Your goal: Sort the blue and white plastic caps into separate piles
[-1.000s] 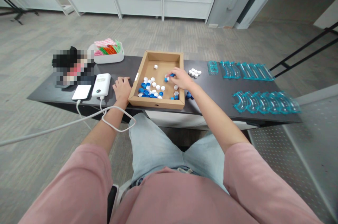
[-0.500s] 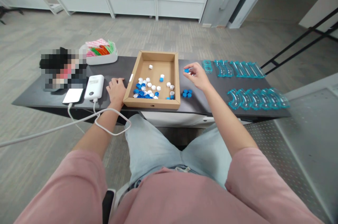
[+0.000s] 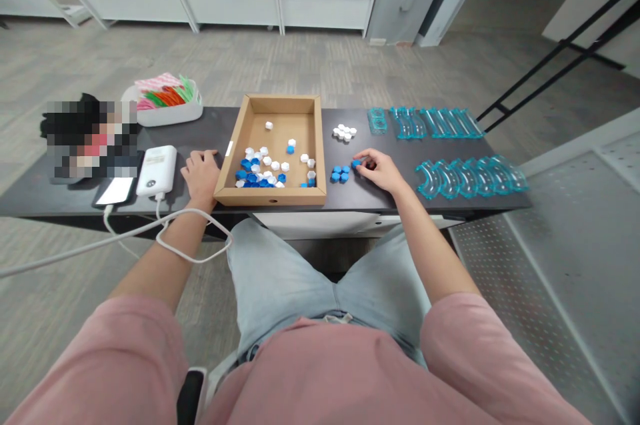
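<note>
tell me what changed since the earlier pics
The right hand carried a blue piece rightward out of the cardboard box, then nearer, to the right side of the blue cluster, fingers still at it. The left hand beside the box and the teal pieces stayed put.

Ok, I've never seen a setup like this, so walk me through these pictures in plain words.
There is no machine here: a person works with two bare hands. Every picture comes from one camera worn on the head, looking forward and down.

On the dark table stands a shallow cardboard box with loose white and blue pieces inside. To its right are a white cluster, a blue cluster and rows of teal plastic parts. To its left are a white device with a cable and a white basket of colourful items.

The left hand rests beside the box, holding nothing visible. The right hand has a blue piece in its fingers, next to the blue cluster.
</note>
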### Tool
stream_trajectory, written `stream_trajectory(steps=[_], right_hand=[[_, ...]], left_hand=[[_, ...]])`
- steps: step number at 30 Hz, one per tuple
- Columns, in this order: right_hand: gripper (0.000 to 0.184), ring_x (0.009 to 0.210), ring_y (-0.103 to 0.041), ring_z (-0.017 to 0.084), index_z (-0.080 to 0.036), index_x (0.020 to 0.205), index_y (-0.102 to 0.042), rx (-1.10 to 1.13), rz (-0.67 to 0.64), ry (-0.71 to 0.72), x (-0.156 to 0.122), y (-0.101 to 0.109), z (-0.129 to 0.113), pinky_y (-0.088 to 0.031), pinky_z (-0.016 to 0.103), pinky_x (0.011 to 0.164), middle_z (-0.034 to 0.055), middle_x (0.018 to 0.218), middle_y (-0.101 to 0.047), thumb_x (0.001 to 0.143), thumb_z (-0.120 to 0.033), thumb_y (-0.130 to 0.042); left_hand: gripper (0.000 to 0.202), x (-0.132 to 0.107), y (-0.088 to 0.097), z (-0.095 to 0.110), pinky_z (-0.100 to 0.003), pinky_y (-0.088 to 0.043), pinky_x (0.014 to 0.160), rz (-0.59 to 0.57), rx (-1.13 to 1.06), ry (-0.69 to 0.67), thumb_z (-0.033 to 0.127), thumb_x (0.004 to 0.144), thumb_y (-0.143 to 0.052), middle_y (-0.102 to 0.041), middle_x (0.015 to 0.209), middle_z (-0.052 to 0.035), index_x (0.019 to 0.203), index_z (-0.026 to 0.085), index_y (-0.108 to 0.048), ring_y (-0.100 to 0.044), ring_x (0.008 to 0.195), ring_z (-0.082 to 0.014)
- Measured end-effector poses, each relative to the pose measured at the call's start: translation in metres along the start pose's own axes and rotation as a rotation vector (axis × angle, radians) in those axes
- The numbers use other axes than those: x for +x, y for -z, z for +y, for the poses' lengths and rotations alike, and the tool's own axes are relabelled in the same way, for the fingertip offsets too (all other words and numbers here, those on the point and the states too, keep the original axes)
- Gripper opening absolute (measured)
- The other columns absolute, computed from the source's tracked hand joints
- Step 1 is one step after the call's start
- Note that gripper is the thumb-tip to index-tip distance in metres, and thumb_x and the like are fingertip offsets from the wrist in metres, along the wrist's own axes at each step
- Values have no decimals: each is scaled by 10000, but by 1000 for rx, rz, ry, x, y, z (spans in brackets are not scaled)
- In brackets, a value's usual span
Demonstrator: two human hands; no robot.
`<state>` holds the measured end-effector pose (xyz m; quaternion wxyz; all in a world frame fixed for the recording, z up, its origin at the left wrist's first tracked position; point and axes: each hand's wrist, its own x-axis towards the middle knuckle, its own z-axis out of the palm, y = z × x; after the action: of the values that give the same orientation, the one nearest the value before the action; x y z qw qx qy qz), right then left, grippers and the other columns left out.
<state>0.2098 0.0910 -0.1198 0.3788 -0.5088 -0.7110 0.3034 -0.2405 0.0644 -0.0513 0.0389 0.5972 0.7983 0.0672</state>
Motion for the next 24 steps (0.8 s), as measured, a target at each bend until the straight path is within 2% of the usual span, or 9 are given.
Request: stream_trajectory(steps=[4,7,11,16,20,24], right_hand=[[369,766,-725,212,-239,1142,-788,9,-45,99,-5,-4,-3,-588,378,814,42,970,-833,783,-297,-730],[440,805,-757,217,-235,1199,-775,37,-36,126,-5,-4,-1,-607,383,837,64,1091,-856,763,-255,-714],[411,846,-767,222,-232,1177,-782,-17,6,104,-4,-5,-1,-616,373,859,57,1041,-855,772,-217,-712],[394,811,-740,204,-231,1192,-786,-53,-19,119,-5,-5,-2,-616,357,833,44,1020,-837,804,-225,-713],[354,841,-733,222,-230,1186,-774,-74,63,132,-2,-4,-3,-592,361,805,51,1008,-824,844,-233,-682],[245,870,-716,244,-233,1144,-773,-121,92,202,19,-15,-29,-564,387,844,63,982,-806,940,-263,-640]], left_hand=[[569,2,-3,0,-502,-404,1209,-2,8,6,271,1131,-330,-514,1631,-266,1627,95,-547,-510,1471,-411],[550,5,-7,1,-509,-415,1219,35,20,43,253,1129,-356,-541,1613,-256,1607,104,-584,-521,1478,-411],[528,7,-10,1,-536,-437,1216,54,21,39,251,1135,-390,-560,1599,-265,1595,99,-602,-541,1472,-419],[522,6,-9,0,-555,-441,1217,58,9,25,249,1137,-402,-563,1592,-273,1592,89,-604,-546,1470,-426],[526,4,-9,-1,-542,-439,1213,69,-5,12,231,1129,-395,-557,1594,-270,1586,80,-607,-538,1469,-429],[543,3,-9,-5,-539,-437,1198,67,-17,-11,212,1125,-354,-557,1586,-275,1588,75,-603,-534,1458,-427]])
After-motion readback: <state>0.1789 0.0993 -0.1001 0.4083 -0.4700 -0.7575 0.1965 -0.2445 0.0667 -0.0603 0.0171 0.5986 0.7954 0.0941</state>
